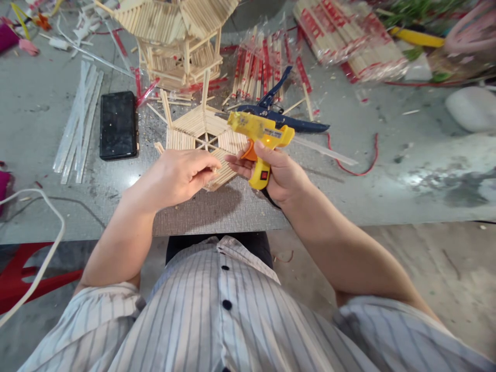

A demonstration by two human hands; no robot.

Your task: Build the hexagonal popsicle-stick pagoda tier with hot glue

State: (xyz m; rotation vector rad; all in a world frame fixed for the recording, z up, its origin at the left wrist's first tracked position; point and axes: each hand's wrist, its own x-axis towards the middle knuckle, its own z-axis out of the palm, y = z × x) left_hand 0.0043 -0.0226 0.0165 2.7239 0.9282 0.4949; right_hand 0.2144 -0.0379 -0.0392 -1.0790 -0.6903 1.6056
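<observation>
My right hand (277, 170) is wrapped around the handle of a yellow hot glue gun (261, 129), with fingers by its orange trigger. A clear glue stick (325, 150) sticks out of its back end, and its nozzle points left. My left hand (182, 175) is closed in a pinch, a small pale tip like the end of a wooden stick (215, 169) showing at the fingertips. Just beyond both hands lies a hexagonal wooden-stick frame (189, 123), with spokes at its centre and short posts standing at its corners. My left hand and forearm hide part of its near side.
A stick-built pavilion model (182, 51) stands behind. Blue cutters (298, 124) lie beyond the glue gun. Left are a black phone (118, 125) and clear glue sticks (77, 121). Packs of wrapped chopsticks (337, 31) lie at the back right, and a red cord (366, 172) nearer.
</observation>
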